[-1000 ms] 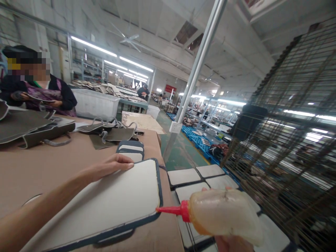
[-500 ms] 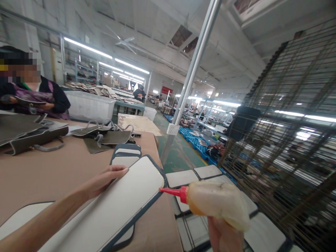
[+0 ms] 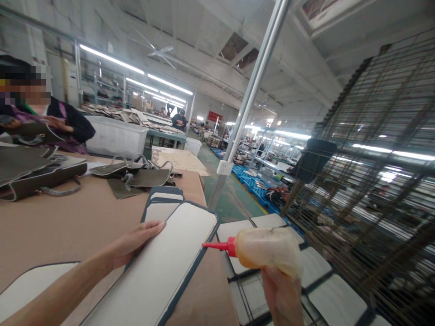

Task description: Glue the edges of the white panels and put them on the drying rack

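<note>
My left hand [image 3: 141, 237] grips the left edge of a long white panel [image 3: 163, 253] with rounded corners and a dark blue border, thumb on its face. The panel is tilted above the brown table. In my right hand [image 3: 280, 290] is a translucent glue bottle [image 3: 268, 249] with amber liquid inside, lying on its side. Its red nozzle tip is at the panel's right edge, below the upper right corner. The bottle hides part of my right fingers. Behind the panel lie similar smaller panels [image 3: 166, 197], and another white panel [image 3: 37, 283] rests at the lower left.
Dark green bag pieces with handles [image 3: 142, 174] lie on the brown table [image 3: 102, 217]. White panels [image 3: 336, 299] sit on a wire rack at the right, beside a tall wire frame [image 3: 374, 181]. A metal post [image 3: 251, 90] rises ahead. A co-worker [image 3: 71, 122] handles a bag piece at left.
The nozzle has moved left and slightly down along the panel's right edge. The panel has shifted slightly to the right. The co-worker has lifted and turned the bag piece.
</note>
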Demonstrator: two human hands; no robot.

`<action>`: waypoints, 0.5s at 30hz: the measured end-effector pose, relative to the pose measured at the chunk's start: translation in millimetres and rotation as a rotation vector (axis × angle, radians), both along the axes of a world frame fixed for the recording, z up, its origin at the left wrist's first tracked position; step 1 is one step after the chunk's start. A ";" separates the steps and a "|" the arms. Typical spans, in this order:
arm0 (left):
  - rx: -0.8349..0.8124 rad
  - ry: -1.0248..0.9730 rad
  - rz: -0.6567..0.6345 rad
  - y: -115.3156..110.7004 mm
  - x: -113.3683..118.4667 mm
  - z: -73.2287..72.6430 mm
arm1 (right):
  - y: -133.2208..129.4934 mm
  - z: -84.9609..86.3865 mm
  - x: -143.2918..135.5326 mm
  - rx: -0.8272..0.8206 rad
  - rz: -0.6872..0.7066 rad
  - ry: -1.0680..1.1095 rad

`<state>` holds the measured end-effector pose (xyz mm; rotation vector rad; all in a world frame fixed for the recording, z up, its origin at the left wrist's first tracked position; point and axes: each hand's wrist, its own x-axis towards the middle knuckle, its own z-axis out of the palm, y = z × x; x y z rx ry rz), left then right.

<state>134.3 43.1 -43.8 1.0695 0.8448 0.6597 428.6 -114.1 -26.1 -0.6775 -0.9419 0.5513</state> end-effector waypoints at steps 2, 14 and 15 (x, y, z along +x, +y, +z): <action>-0.027 -0.022 -0.004 0.3 -1.8 0.3 | 2.1 -1.3 -1.7 -0.008 0.035 -0.008; -0.121 -0.070 0.089 4.3 -4.9 -0.9 | 3.9 -15.6 -16.4 -0.119 0.078 0.018; -0.126 -0.070 0.096 5.6 -4.8 -1.6 | 3.8 -16.0 -18.4 -0.125 0.063 0.038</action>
